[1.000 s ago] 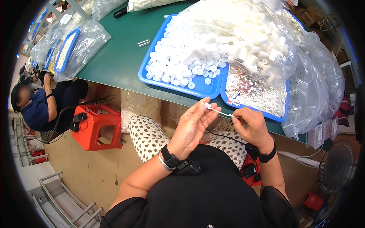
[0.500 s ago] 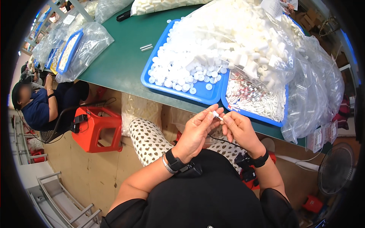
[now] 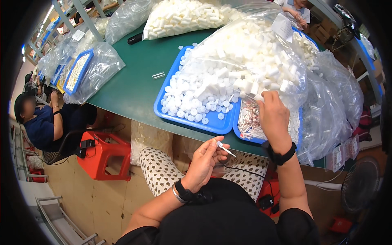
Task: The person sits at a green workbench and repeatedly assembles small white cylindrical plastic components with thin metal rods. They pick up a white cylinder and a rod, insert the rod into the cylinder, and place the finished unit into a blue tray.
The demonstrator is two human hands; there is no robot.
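Over my lap, my left hand [image 3: 205, 162] pinches a thin white stick [image 3: 229, 152] between thumb and fingers. A small white piece sits round the stick's upper end, partly hidden by the fingertips. My right hand [image 3: 275, 118] reaches over a blue tray [image 3: 250, 140] of small white and reddish sticks. Its fingers close on a cream foam cylinder [image 3: 259, 97] at the lower edge of the foam heap [image 3: 241, 65], which lies in a clear plastic bag. Left of that, a larger blue tray [image 3: 192, 125] holds many translucent white discs [image 3: 192, 96].
Two short metal tubes [image 3: 158, 75] lie on the green table [image 3: 126, 77]. Behind them is another bag of foam cylinders [image 3: 183, 18]. Crumpled clear bags [image 3: 326, 110] hang at the right edge, near a fan [image 3: 359, 183]. A person [image 3: 43, 126] sits left, beside a red stool [image 3: 104, 157].
My hands were together over my lap on the small white piece. Now the right hand has moved forward to the foam cylinders, while the left has stayed low with the stick.
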